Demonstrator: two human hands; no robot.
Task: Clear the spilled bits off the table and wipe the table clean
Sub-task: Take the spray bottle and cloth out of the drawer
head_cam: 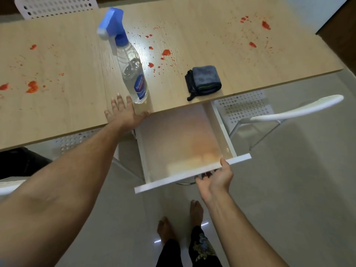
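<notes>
Right hand point(213, 179) on open drawer point(192, 175)

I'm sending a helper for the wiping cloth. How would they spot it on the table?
On the pale wooden table, look near the front edge above the open white drawer. The folded dark grey cloth lies right of the clear spray bottle, the only soft, dark thing there.
</notes>
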